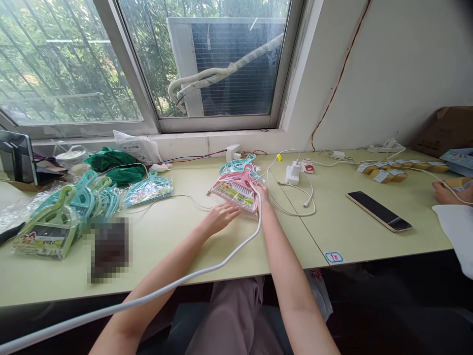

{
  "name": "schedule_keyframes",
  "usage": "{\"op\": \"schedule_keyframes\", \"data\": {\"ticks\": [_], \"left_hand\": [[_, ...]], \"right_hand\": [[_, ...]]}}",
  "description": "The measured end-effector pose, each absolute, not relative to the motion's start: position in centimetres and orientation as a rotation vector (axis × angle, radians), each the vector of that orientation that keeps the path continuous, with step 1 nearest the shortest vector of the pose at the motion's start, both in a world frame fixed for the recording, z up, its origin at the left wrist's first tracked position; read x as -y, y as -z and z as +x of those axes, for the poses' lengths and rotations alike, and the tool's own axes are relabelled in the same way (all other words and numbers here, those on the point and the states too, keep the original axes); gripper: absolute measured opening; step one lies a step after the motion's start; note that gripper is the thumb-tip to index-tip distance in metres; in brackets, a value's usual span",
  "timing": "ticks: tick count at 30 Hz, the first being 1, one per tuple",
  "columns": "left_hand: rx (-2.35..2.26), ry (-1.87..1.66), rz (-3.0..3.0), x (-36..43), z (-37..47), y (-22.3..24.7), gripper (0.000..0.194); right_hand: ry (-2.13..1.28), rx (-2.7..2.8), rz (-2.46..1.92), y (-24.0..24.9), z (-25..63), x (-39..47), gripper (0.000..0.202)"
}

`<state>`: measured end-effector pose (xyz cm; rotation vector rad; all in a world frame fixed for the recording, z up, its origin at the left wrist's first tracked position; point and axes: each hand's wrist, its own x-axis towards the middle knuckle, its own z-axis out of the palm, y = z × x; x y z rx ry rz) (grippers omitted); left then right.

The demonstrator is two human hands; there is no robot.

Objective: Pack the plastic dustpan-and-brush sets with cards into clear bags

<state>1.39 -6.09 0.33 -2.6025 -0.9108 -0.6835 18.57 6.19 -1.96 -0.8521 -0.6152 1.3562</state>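
A pink dustpan and brush set (236, 190) in clear plastic wrap lies in front of me, its handle pointing away. My right hand (263, 193) grips its right edge, the fingers partly hidden by the package and a white cable. Flat at the near edge, my left hand (222, 217) touches the wrap with outstretched fingers. Just behind the pink set is a light-blue wrapped dustpan set (242, 161), partly covered by it. Further left lies another blue wrapped set (148, 190). A pile of green and blue sets is at far left, with a green dustpan set (46, 229) foremost.
A white cable (155, 295) crosses in front of my arms. Right of centre are a charger (292, 172) with looped cord and a phone (380, 211). At far right, another person's hand (441, 192) is near several yellow-brown items (382, 176). A green bag (118, 165) lies back left.
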Motion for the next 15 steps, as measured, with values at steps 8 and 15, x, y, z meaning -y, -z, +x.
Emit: {"op": "schedule_keyframes", "data": {"ticks": [8, 15], "left_hand": [[1.459, 1.364, -2.685, 5.3, 1.1, -0.4, 0.024], [2.132, 2.418, -2.136, 4.4, 0.8, -1.3, 0.038]], "right_hand": [[-1.277, 0.502, -0.698, 1.0, 19.0, -5.9, 0.025], [-1.303, 0.578, -0.603, -0.5, 16.2, -3.6, 0.032]]}}
